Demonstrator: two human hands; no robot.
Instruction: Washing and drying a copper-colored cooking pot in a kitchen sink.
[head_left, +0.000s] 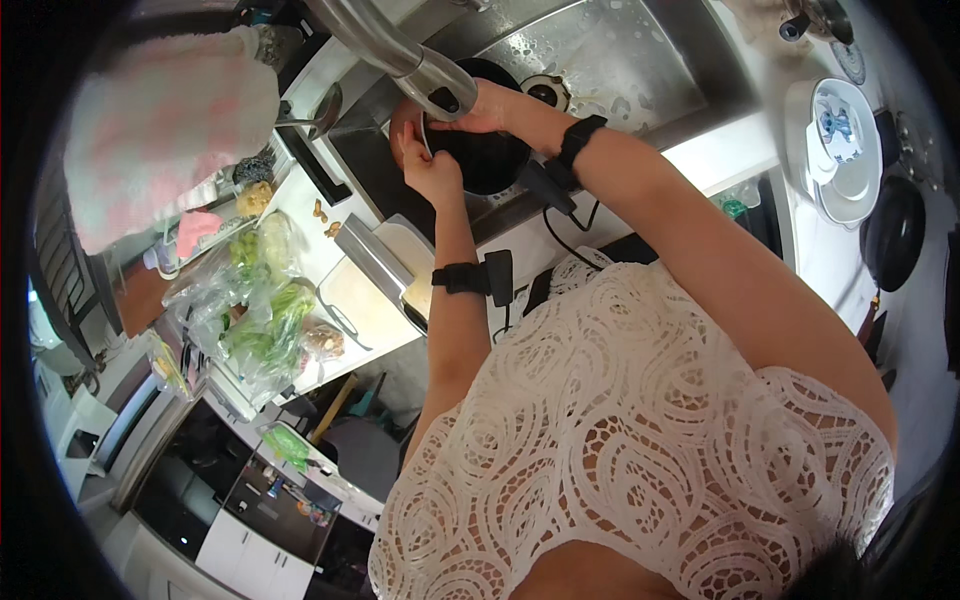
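Note:
Both my hands are low over the sink (705, 45), at a reddish-brown dish (399, 124) with a thin pale rim. My left hand (436, 176) grips its near side, the fingers along the outside. On the far side my right hand (484, 109) holds the dish too, its fingertips partly hidden behind the faucet (442, 79). Beneath the hands a round black pan (487, 166) sits in the sink basin. The drain strainer (545, 94) lies just right of the pan. Whether water is running cannot be told.
Left on the counter are bagged green vegetables (274, 322), a ladle (328, 112), a cutting board (360, 292) and a steel-faced holder (375, 255). A pink-and-white towel (172, 135) hangs farther left. White basins (844, 195) and a black frying pan (894, 234) are at the right.

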